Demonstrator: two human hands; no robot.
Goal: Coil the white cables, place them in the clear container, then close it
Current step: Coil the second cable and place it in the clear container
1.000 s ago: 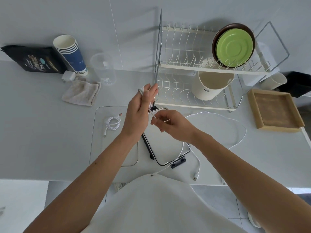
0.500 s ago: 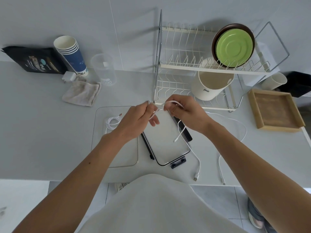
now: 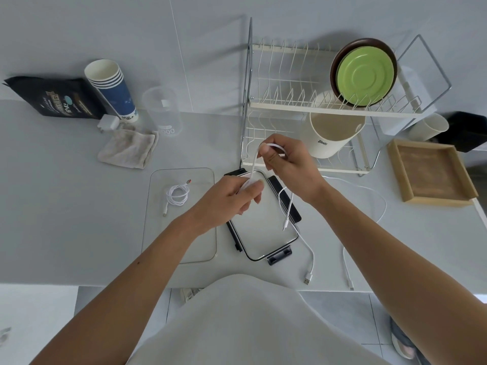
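Both hands work a white cable (image 3: 290,206) above the counter. My left hand (image 3: 229,200) pinches a loop of it over the lid. My right hand (image 3: 287,162) holds the cable higher up, with a strand stretched between the hands and a plug end dangling below. A coiled white cable (image 3: 178,194) lies inside the clear container (image 3: 155,233) on the left. The container's lid (image 3: 263,233), clear with black clips, lies flat on the counter beside it. A second loose white cable (image 3: 347,270) trails over the counter on the right.
A dish rack (image 3: 303,106) with a green plate (image 3: 365,75) and a cream pot (image 3: 333,133) stands behind the hands. A wooden tray (image 3: 432,172) sits at the right. A cloth (image 3: 129,148), paper cups (image 3: 112,88), a measuring cup (image 3: 163,111), a charger (image 3: 108,122) and a black bag (image 3: 58,98) are at the back left.
My left hand has come down from a raised position to just above the lid. My right hand has moved up and back towards the rack, drawing the cable out between the hands.
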